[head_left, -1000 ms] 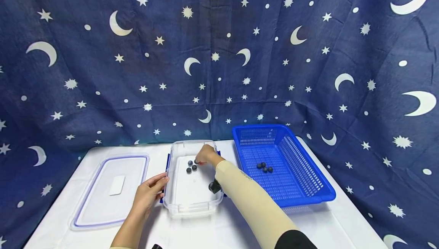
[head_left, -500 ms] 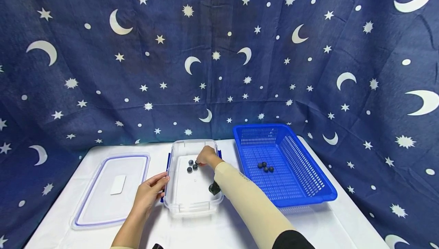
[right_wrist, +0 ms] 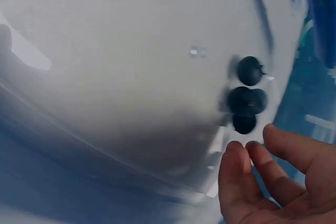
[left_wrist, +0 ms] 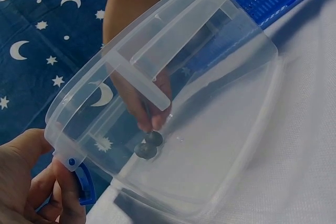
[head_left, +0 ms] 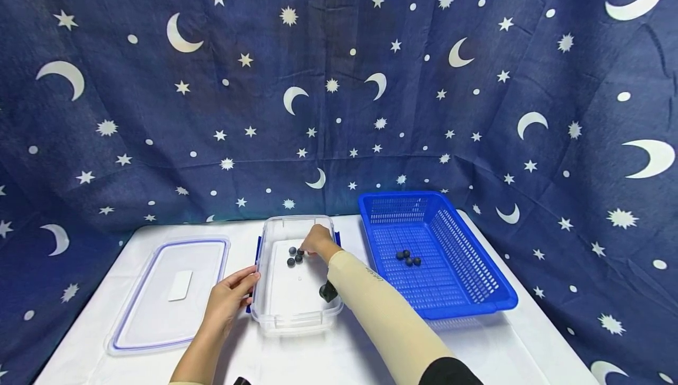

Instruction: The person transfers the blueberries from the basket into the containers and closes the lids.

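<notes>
My left hand grips the left side wall of a clear plastic container, thumb near the rim and fingers by a blue latch. Several dark blueberries lie close together on the container's floor. My right hand reaches down inside over its far right part. In the right wrist view the thumb and fingertips stand apart just short of the blueberries, with nothing seen between them. Through the container wall, the left wrist view shows the right fingertips directly above two blueberries.
A blue perforated basket with several blueberries in it stands on the right. A clear lid with a blue seal and a white label lies on the left. Behind the white table hangs a star-and-moon curtain.
The blueberry at my right fingertips shows more plainly now, beside the others in a tighter cluster. My left hand keeps its grip on the container. The head view has shifted slightly.
</notes>
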A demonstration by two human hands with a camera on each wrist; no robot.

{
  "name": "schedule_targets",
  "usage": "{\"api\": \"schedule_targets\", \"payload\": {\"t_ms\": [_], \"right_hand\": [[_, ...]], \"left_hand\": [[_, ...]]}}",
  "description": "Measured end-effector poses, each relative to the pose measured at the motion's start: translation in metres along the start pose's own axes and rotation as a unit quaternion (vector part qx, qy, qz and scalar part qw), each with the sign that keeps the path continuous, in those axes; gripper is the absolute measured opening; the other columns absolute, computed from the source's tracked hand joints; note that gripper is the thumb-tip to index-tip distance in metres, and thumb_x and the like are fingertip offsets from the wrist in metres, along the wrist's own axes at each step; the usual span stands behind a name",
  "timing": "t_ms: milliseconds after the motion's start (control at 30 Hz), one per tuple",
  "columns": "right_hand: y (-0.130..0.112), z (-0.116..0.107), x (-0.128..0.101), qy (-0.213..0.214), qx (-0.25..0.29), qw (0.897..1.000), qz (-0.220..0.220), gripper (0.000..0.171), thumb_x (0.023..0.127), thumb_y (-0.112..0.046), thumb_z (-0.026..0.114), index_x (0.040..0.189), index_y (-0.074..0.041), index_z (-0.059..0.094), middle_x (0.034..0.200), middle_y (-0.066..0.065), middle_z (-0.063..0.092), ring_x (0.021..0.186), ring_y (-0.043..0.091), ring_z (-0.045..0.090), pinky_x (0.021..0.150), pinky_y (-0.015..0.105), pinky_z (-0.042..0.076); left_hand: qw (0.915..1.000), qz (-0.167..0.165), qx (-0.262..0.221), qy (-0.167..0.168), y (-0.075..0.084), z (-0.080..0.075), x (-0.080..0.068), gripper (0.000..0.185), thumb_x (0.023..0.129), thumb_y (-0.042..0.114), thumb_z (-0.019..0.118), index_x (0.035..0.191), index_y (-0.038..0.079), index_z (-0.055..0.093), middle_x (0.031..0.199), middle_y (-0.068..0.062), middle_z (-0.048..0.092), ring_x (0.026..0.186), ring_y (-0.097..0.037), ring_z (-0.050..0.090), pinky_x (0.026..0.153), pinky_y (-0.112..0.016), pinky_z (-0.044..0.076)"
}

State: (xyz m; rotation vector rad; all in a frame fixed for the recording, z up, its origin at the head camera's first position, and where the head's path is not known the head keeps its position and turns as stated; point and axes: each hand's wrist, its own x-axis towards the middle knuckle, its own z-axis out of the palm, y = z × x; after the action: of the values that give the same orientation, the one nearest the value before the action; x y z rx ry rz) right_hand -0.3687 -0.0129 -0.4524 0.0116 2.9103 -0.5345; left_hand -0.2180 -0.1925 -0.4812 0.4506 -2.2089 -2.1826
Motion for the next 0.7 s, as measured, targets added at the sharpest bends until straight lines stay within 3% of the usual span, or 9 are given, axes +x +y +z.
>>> {"api": "schedule_targets", "payload": {"t_ms": [167,300,400,533,700], "right_hand": [[-0.004,-0.024,-0.004,-0.026,0.097,0.995,0.013,0.028,0.083,-0.021,0.077,0.09,0.005,0.071,0.075,0.011,0.073,0.06,0.015,0.07,0.059,0.021,0.058],[-0.004,-0.055,-0.012,-0.051,0.208,0.977,-0.001,0.023,0.086,-0.015,0.073,0.098,0.005,0.073,0.092,0.016,0.075,0.073,0.019,0.073,0.071,0.028,0.061],[0.004,-0.083,-0.02,-0.057,0.257,0.964,-0.036,0.023,0.087,-0.01,0.071,0.104,0.005,0.073,0.099,0.021,0.073,0.066,0.016,0.068,0.071,0.027,0.061],[0.033,-0.113,-0.025,-0.058,0.304,0.949,-0.06,0.025,0.089,-0.006,0.067,0.11,0.009,0.07,0.092,0.02,0.072,0.059,0.007,0.062,0.072,0.026,0.061],[0.088,-0.132,-0.023,-0.052,0.339,0.939,-0.027,0.033,0.092,-0.005,0.066,0.119,0.014,0.062,0.098,0.021,0.071,0.069,0.011,0.067,0.08,0.032,0.06]], "left_hand": [[1.0,-0.003,-0.003,0.0,0.0,0.0,0.001,0.053,0.091,0.028,0.072,0.135,0.0,0.058,0.084,0.014,0.063,0.078,-0.001,0.057,0.06,-0.014,0.052],[1.0,-0.003,-0.001,0.001,0.0,-0.002,0.0,0.054,0.091,0.029,0.072,0.135,0.001,0.058,0.084,0.014,0.062,0.078,-0.001,0.057,0.06,-0.013,0.053],[1.0,-0.004,0.001,0.0,0.0,-0.003,0.0,0.054,0.091,0.029,0.072,0.136,0.002,0.058,0.085,0.013,0.062,0.079,-0.001,0.057,0.061,-0.013,0.053],[1.0,-0.005,0.004,-0.001,0.0,-0.003,0.0,0.054,0.091,0.029,0.072,0.135,0.002,0.058,0.085,0.012,0.062,0.079,-0.002,0.056,0.061,-0.014,0.053],[1.0,-0.004,0.007,-0.004,0.0,-0.003,0.0,0.053,0.091,0.029,0.072,0.135,0.001,0.058,0.086,0.01,0.063,0.079,-0.003,0.057,0.061,-0.015,0.053]]}}
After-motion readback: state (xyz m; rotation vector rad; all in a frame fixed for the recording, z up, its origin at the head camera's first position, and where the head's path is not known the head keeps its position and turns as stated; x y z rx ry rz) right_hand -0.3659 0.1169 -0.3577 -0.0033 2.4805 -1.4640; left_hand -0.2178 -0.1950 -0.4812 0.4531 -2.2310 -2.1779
